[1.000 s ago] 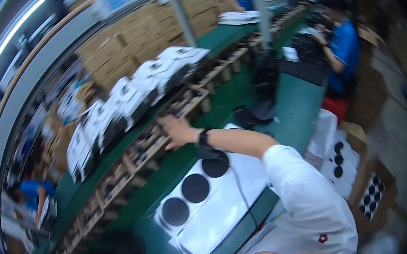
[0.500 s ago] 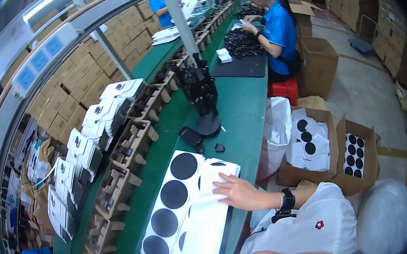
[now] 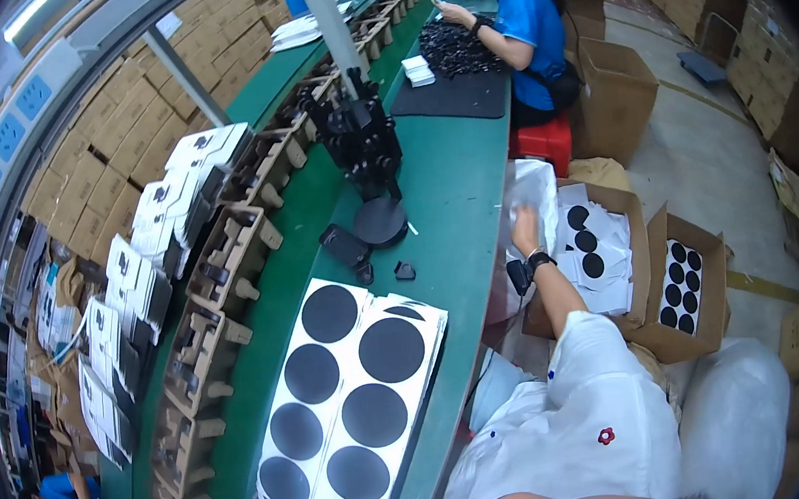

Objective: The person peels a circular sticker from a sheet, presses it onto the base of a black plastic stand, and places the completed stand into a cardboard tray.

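Observation:
My right hand, with a black watch at the wrist, is stretched out past the table edge to the mouth of a white plastic bag. Its fingers are blurred against the bag, so whether they hold anything cannot be made out. My left hand is outside the picture. Flat on the green table lie two side-by-side stacks of white sheets with large black discs, a left stack and a right stack. Beyond them stand a black device on a round base and small black parts.
Cardboard boxes on the floor hold disc sheets: one nearer the bag, another beside it. Brown moulded trays line the table, with white panels behind. A co-worker in blue sits farther along, beside black parts.
My right hand has left the right stack and swung out to the bag. The white sheet beneath it is gone from there, exposing black discs. The view has shifted slightly.

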Demonstrator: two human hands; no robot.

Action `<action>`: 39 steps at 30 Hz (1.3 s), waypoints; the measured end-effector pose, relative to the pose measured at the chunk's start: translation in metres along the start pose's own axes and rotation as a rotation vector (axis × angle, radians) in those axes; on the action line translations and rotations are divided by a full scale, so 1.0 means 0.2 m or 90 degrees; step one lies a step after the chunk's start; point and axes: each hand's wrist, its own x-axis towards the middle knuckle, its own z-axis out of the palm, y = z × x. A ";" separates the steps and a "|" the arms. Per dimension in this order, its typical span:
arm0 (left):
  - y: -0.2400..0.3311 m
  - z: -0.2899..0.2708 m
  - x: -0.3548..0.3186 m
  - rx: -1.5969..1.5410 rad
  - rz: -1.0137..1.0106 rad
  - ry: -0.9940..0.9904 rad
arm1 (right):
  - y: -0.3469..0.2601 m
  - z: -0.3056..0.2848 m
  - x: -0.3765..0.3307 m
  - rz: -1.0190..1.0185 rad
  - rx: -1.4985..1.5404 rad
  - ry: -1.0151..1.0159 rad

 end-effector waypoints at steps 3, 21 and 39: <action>0.26 0.09 -0.01 0.018 -0.032 0.026 | 0.53 0.24 -0.09 -0.044 -0.194 -0.440; 1.43 0.98 0.24 -0.736 0.232 0.116 | -1.72 -0.95 -0.59 -0.976 0.534 -0.514; 1.41 1.25 0.33 -0.626 0.223 0.017 | -1.54 -0.76 -0.51 -0.298 1.023 -0.344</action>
